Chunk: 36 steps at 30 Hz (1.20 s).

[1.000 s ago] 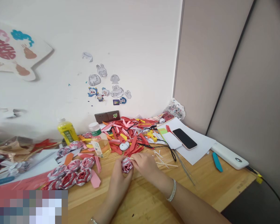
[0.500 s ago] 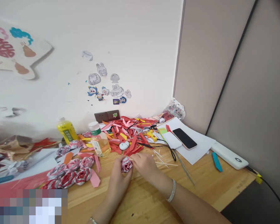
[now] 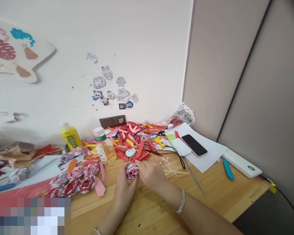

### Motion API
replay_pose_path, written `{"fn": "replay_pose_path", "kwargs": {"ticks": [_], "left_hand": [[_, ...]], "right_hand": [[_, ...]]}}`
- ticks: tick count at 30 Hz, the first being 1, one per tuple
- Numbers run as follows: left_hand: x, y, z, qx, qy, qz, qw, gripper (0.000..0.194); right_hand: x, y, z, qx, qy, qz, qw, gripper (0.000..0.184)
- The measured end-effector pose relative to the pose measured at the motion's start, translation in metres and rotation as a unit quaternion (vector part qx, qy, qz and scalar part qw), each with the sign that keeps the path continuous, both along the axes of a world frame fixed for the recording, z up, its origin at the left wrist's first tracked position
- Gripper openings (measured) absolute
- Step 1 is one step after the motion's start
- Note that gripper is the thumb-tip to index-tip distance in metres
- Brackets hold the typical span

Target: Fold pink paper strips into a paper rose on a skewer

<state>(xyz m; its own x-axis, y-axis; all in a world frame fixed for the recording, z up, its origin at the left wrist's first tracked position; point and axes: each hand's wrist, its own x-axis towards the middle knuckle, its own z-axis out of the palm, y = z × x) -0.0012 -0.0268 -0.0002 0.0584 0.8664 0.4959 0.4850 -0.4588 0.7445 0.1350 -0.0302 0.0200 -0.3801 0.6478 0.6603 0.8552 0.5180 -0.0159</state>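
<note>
Cupped around a paper rose (image 3: 131, 171) in pink, white and dark red is my left hand (image 3: 124, 182), its fingers wrapped round the flower's left side and underside. From the right, my right hand (image 3: 150, 174) pinches a thin wooden stick (image 3: 177, 171). One end of the stick meets the rose's petals, and the other sticks out past the back of the hand. Its middle is hidden by my fingers. Left of my hands lie several finished-looking paper roses (image 3: 88, 184), with a pink paper strip (image 3: 100, 187) beside them.
Behind my hands spreads a heap of red, pink and orange paper strips (image 3: 139, 148) with a yellow glue gun (image 3: 159, 141). Two bottles, a clear one (image 3: 106, 151) and a yellow one (image 3: 72, 137), stand to the left. A phone (image 3: 194, 145) lies on white paper (image 3: 203, 164) at right.
The rose has turned slightly and shifted a little left in my left hand. The stick has slid slightly to the right with my right hand, its tip still at the petals.
</note>
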Motion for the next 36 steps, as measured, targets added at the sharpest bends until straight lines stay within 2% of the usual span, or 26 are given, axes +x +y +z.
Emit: {"fn": "replay_pose_path", "kwargs": {"ticks": [9,21,29,36], "left_hand": [[-0.0005,0.0016,0.0007,-0.005,-0.019,0.025,1.0,0.038],[-0.0012,0.001,-0.0038,-0.008,0.001,0.014,1.0,0.038],[0.0005,0.0008,-0.0025,-0.013,-0.001,0.001,1.0,0.037],[-0.0003,0.0034,-0.0052,-0.008,-0.007,-0.003,1.0,0.037]], "right_hand": [[0.0026,0.0015,-0.0049,-0.028,0.032,0.05,0.998,0.032],[0.0025,0.0012,-0.0022,-0.058,0.03,0.04,0.997,0.029],[0.0029,0.0018,-0.0046,-0.032,0.044,0.056,0.997,0.028],[0.002,0.0014,-0.0044,-0.053,0.038,0.045,0.997,0.028]]}}
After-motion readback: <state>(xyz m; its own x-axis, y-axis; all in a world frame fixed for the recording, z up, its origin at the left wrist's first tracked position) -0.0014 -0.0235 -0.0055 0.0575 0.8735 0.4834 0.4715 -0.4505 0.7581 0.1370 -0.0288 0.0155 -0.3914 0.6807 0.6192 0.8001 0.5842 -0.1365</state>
